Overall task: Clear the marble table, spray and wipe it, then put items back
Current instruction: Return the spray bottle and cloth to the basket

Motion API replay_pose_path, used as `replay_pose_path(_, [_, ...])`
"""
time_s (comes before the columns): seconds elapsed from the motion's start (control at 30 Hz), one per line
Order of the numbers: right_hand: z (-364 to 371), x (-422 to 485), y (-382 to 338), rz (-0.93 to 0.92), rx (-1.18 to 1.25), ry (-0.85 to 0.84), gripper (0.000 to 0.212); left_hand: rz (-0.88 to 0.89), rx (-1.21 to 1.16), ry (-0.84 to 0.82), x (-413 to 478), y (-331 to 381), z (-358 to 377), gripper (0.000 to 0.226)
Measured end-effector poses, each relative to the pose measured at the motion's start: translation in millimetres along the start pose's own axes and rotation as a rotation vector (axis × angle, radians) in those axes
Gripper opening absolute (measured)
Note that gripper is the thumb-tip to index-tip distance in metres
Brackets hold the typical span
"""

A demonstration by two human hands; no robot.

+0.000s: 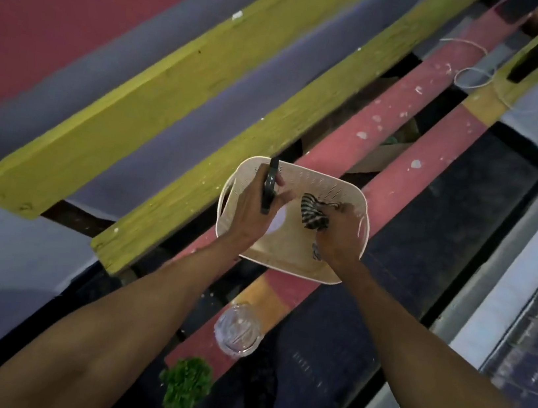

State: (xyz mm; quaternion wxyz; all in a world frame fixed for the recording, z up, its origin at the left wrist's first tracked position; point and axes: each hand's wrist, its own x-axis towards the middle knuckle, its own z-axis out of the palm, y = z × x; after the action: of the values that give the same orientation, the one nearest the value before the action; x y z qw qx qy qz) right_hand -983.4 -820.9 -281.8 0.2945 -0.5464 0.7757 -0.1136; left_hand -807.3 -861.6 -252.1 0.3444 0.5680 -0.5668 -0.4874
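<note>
Two bare forearms reach forward from the bottom edge, converging over a cream perforated basket (288,255). Nearest the camera: a green leafy plant (185,386) low in view, just beyond it a clear glass tumbler (237,333) standing on a pink plank (390,117). To the right of both, a dark speckled slab (429,233), possibly the marble top; cannot tell for certain.

Left hand (252,215): fingers closed around a slim black object (269,186), held roughly upright over the left part of the basket; identity of the object not resolvable. Right hand (342,235): fingers pinched shut on a black-and-white striped cloth (314,214), bunched, hanging inside the basket near its right wall. White round patch visible on the basket floor between the hands. Basket rests across the pink plank, with its right side toward the dark slab.

Farther out: slatted surface of yellow planks (187,88) and red and grey-purple bands running diagonally, gaps between them dark. White cord (473,70) looped on the far end of the pink plank, near a dark narrow object at the top right.
</note>
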Motion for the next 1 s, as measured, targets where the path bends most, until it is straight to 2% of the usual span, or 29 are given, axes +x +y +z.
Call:
replay_pose_path(0.1, [16, 6, 11, -0.008, -0.064, -0.123, 0.049, -0.089, 0.133, -0.115, -1, -21, -1, 0.048])
replay_pose_path(0.23, [23, 1, 14, 0.006, -0.111, -0.266, 0.049, -0.147, 0.170, -0.232, -5, -31, -14, 0.062])
replay_pose_path(0.3, [21, -3, 11, -0.008, -0.078, -0.252, 0.048, -0.136, 0.239, -0.285, -2, -28, -21, 0.074])
replay_pose_path(0.4, [13, -14, -1, -0.038, -0.028, -0.208, 0.048, -0.106, 0.446, -0.375, -4, -23, -34, 0.105])
replay_pose_path(0.5, [-1, -38, -22, -0.043, 0.084, -0.036, 0.046, -0.116, 0.480, -0.439, -15, -15, -54, 0.107])
replay_pose_path(0.6, [-9, -80, -46, -0.071, 0.189, 0.214, 0.038, -0.104, 0.399, -0.328, -37, -3, -86, 0.088])
replay_pose_path(0.67, [-4, -114, -64, -0.134, 0.217, 0.423, 0.031, -0.046, 0.271, -0.121, -59, -1, -112, 0.068])
replay_pose_path(0.73, [14, -153, -85, -0.257, 0.237, 0.496, 0.023, -0.044, 0.190, 0.153, -95, -10, -140, 0.050])
replay_pose_path(0.8, [43, -185, -98, -0.399, 0.249, 0.353, 0.018, -0.148, 0.165, 0.350, -135, -31, -160, 0.044])
replay_pose_path(0.87, [77, -199, -105, -0.428, 0.225, 0.123, 0.016, -0.266, 0.161, 0.390, -173, -61, -174, 0.050])
replay_pose_path(0.93, [105, -196, -109, -0.338, 0.162, -0.056, 0.034, -0.336, 0.182, 0.364, -200, -91, -179, 0.061])
replay_pose_path(1.0, [128, -186, -113, -0.267, 0.110, -0.181, 0.065, -0.395, 0.193, 0.353, -217, -115, -178, 0.078])
